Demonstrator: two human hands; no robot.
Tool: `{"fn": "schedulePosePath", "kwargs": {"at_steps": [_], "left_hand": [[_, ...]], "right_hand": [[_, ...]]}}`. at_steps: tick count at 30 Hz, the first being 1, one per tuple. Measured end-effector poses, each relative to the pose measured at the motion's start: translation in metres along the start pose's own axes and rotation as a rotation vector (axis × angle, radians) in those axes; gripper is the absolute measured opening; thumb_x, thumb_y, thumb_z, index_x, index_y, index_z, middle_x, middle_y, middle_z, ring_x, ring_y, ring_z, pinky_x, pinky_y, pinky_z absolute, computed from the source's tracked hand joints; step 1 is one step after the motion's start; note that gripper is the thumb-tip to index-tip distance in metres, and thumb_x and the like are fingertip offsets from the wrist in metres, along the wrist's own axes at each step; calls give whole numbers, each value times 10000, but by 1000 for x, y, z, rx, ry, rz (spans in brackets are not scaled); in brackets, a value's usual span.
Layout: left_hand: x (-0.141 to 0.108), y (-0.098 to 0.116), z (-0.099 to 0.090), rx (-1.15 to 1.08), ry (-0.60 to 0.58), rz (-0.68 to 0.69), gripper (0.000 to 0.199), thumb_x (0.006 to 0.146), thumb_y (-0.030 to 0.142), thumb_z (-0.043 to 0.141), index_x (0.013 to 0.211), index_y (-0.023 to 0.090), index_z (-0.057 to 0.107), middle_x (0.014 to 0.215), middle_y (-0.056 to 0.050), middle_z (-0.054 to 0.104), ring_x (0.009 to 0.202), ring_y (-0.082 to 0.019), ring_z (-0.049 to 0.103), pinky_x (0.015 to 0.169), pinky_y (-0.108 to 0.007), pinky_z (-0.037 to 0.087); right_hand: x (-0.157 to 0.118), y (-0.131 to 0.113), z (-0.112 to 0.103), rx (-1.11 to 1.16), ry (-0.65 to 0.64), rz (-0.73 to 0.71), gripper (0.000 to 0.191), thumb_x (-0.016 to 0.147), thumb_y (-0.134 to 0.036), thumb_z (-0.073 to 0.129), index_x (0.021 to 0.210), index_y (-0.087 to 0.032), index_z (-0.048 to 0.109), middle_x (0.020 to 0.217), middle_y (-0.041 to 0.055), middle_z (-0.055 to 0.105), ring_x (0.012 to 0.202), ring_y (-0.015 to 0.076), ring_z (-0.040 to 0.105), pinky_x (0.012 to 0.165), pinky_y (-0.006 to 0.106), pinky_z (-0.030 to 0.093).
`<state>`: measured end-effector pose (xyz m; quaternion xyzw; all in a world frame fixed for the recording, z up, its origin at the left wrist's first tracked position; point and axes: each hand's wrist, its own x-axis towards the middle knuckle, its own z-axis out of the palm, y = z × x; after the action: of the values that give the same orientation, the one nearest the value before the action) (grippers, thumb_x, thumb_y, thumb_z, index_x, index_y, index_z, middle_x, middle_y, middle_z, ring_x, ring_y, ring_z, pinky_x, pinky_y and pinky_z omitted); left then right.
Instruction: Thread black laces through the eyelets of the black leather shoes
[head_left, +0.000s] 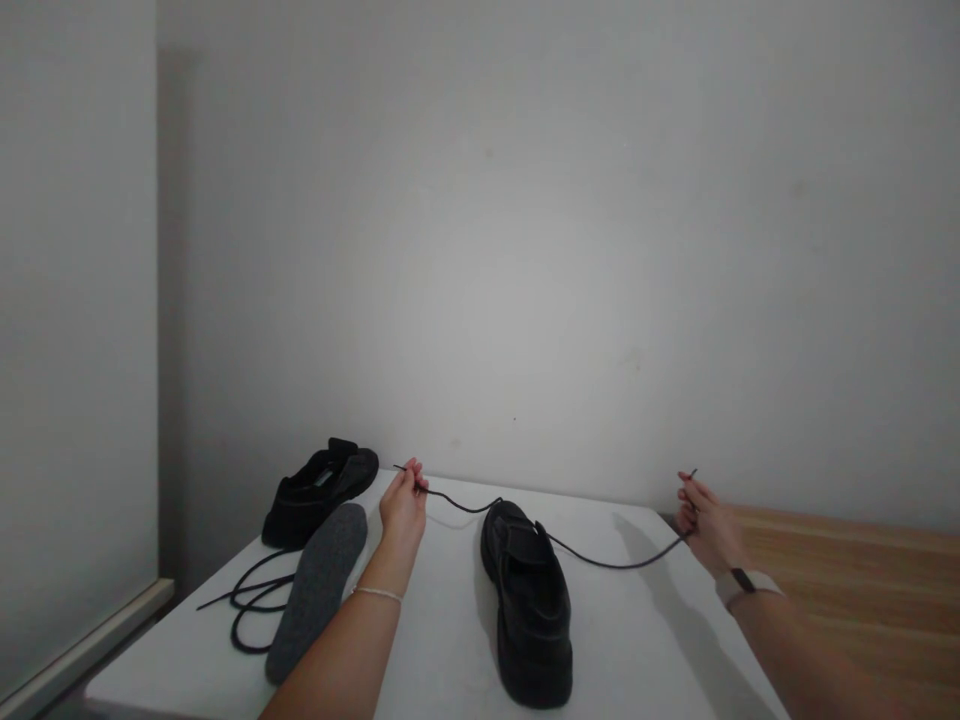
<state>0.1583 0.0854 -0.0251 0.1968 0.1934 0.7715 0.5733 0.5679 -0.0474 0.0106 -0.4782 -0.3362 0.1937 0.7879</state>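
Note:
A black shoe (534, 630) stands on the white table (442, 650), its toe toward the wall. A dark lace (622, 566) runs through its front and out to both sides. My left hand (405, 500), left of the shoe and raised, pinches one end of this lace, with the tip sticking out past the fingers. On the right, my right hand (697, 515) is closed on the other end, its tip pointing up. Both stretches of lace sag between the shoe and my hands.
Another black shoe (300, 500) stands at the table's back left. Beside it lie a grey insole (319, 590) and a loosely coiled dark lace (238, 600). A plain wall (525, 250) rises behind the table. Right of the table is a wooden surface (862, 580).

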Motion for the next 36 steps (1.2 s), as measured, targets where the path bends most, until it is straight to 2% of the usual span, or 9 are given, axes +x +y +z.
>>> {"fn": "schedulePosePath", "kwargs": {"at_steps": [2,5,10,13,17,21,27,32,36], "left_hand": [[-3,-3,1,90,-72,50,42,794,76,635,800,113,654,691,-10,617,458,-18,415,428,-142,329],[-13,-7,6,274,-255,83,177,743,180,694,911,124,682,660,2,630,430,-27,345,399,-163,228],[-34,-7,14,601,-586,23,188,664,280,764,752,119,721,590,-26,657,499,-96,481,469,-203,315],[-40,-5,14,717,-739,-33,197,660,307,766,712,124,718,650,-57,697,621,-151,591,602,-244,418],[-42,-6,10,813,-880,-94,197,651,301,766,741,132,721,740,-77,724,728,-192,639,711,-288,455],[-43,-9,7,905,-933,-99,141,611,225,768,701,129,716,690,-61,705,666,-171,608,650,-271,434],[-42,-12,5,999,-941,-51,71,638,172,697,687,120,701,644,-49,674,610,-143,574,597,-252,408],[-40,-14,2,1055,-961,-11,89,656,175,645,692,112,697,606,-43,657,579,-137,569,574,-245,412],[-37,-19,-1,1095,-955,46,112,636,157,620,696,113,703,634,-45,668,606,-143,580,577,-239,417]], "right_hand": [[-10,12,15,-3,-90,10,441,565,-468,765,884,-204,615,621,-62,478,408,37,274,355,185,205],[-32,27,47,-50,-292,39,416,573,-451,787,856,-172,666,600,-54,479,438,47,308,386,196,207],[-70,45,94,-141,-581,73,342,626,-455,774,772,-157,692,541,-57,457,447,61,296,430,227,180],[-80,54,99,-171,-671,99,337,658,-483,749,758,-171,670,515,-75,398,447,63,259,441,232,158],[-83,60,86,-199,-753,153,317,666,-499,746,733,-208,638,524,-72,380,448,77,266,440,244,158],[-89,61,80,-203,-816,193,339,680,-501,739,753,-195,611,590,-62,435,466,65,306,448,229,194],[-101,62,92,-171,-866,134,289,777,-460,662,805,-189,568,625,-54,472,539,94,433,521,230,339],[-104,60,94,-161,-856,108,265,763,-424,685,792,-185,574,754,3,586,706,140,541,649,264,439],[-104,57,95,-213,-829,67,325,750,-486,677,783,-183,565,763,13,604,711,150,562,652,274,457]]}}
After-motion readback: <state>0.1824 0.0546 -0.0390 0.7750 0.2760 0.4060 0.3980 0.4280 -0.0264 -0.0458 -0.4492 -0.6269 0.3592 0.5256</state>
